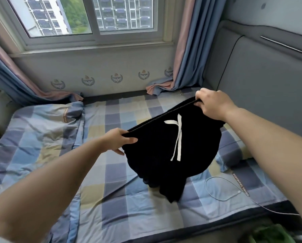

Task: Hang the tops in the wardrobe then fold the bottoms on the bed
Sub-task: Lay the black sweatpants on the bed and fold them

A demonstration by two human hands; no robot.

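- Black shorts (166, 155) held up over the bed (111, 199), waistband stretched between 2 hands; the band runs from lower left up to far right.
- Left hand (119, 141) pinches the near-left end of the waistband: thumb lies on top of the fabric, fingers curl underneath.
- Right hand (211, 104) grips the far-right end of the band, fingers curled over its edge, knuckles toward the camera.
- White drawstring (177, 137) tied in a bow at the middle of the band; its 2 tails hang down the front of the shorts.
- Lower part of the shorts droops; the bottom hem touches the bedsheet at about the middle of the bed, slightly bunched there.
- Bed covered with a checked sheet in blue, grey and pale yellow squares. A quilt (32, 137) of the same pattern lies rumpled along the left side.
- Pillow (232, 151) in matching check on the right, partly hidden behind the shorts and the right forearm.
- Thin white cable (216, 183) loops on the sheet at near right, just beside the shorts' hem, and trails off the near edge.
- Window (87, 18) on the far wall; blue and pink curtains (187, 55) hang at both sides, their ends resting on the far edge of the bed.
- Grey padded headboard (262, 85) on the right.
- Something green (266, 232) at the near right corner, too blurred to identify.
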